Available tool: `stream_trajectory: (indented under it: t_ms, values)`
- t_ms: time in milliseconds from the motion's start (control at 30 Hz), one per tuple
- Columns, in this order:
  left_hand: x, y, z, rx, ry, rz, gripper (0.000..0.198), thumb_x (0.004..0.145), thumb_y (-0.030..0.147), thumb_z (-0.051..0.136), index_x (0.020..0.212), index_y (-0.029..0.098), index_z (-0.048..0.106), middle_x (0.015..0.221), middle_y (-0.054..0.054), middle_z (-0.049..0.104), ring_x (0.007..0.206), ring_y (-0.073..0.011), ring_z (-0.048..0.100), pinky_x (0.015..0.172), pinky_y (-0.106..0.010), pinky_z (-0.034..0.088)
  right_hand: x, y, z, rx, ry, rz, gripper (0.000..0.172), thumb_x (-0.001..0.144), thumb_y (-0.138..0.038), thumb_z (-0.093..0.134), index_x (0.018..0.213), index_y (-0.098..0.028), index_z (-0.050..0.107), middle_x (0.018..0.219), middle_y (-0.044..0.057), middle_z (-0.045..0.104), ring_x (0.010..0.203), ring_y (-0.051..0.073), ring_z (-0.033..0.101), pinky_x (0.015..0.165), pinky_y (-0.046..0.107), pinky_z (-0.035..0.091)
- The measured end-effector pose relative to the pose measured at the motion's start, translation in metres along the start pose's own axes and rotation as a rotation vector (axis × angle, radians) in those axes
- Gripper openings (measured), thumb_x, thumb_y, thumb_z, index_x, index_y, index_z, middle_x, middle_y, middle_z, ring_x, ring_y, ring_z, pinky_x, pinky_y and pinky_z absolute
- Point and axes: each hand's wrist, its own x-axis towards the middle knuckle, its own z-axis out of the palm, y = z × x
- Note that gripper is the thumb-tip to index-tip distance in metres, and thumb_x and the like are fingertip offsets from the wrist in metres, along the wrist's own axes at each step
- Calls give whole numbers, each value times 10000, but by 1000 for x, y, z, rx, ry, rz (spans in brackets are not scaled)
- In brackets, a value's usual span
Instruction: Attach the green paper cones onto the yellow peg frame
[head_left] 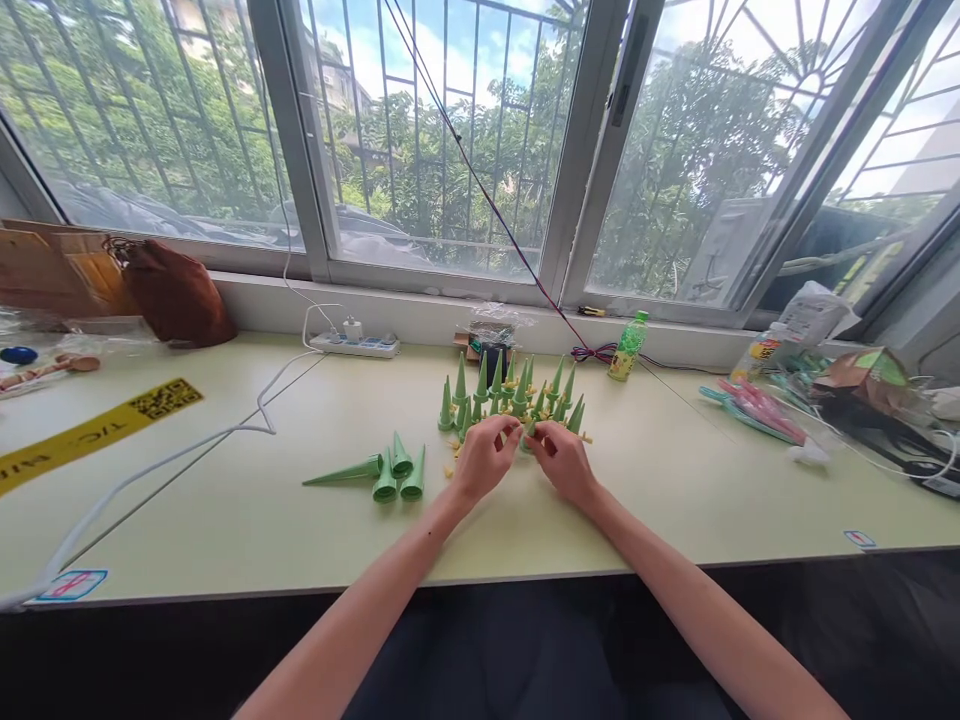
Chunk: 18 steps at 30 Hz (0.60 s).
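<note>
A cluster of green pointed plastic cones [461,382] stands upright on the table, with small yellow pieces [448,470] among and beside them. My left hand [486,458] is at the near edge of the cluster, thumb and fingertips pinched together; whatever is between them is too small to make out. Close beside it, my right hand [562,460] has its fingers closed on a green cone [529,432], partly hidden by the fingertips. To the left, several loose green cones [412,475] rest with hollow ends showing, one lying on its side.
The pale table [247,520] runs under a window. A white power strip [356,345] with a trailing cable, a green-capped bottle [628,346] and a small box [491,350] stand at the back. Brown bag [171,295] is left; pink and green plastic items [757,410] lie right.
</note>
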Motion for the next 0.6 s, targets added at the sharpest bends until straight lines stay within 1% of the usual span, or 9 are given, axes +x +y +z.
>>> stream_trajectory:
  t_ms: [100,200,300,467,600]
  values:
    - [0,-1,0,49,-15,-18,217,908,282,500,812,162,653,745,-24,657,585,-108,516,599,-225,392,1,0,-2,-29,119,48,228,939,-363,484,845,-183,587,784,32,619,531,116,448,577,260,393]
    - [-2,-2,0,82,-103,-35,234,904,271,497,764,161,650,671,-18,637,574,-115,521,582,-226,368,2,2,-3,-49,169,71,237,950,-363,461,880,-181,595,823,46,641,530,117,456,568,258,388]
    - [-4,-2,1,109,-192,-23,261,911,276,482,746,161,647,640,-18,622,550,-115,499,568,-228,342,4,7,-1,-90,160,71,245,952,-351,454,830,-178,578,788,45,635,558,127,479,579,254,378]
    - [-7,-3,2,181,-337,93,314,908,272,473,642,164,600,576,-15,566,521,-120,455,556,-243,302,8,15,3,-163,116,86,272,944,-349,454,738,-185,522,705,29,602,577,139,489,585,251,347]
    - [-8,-3,2,222,-364,147,312,899,261,481,616,167,571,565,-19,548,518,-128,452,552,-258,283,9,18,5,-184,72,91,285,940,-341,451,703,-190,495,686,28,589,586,147,483,577,250,330]
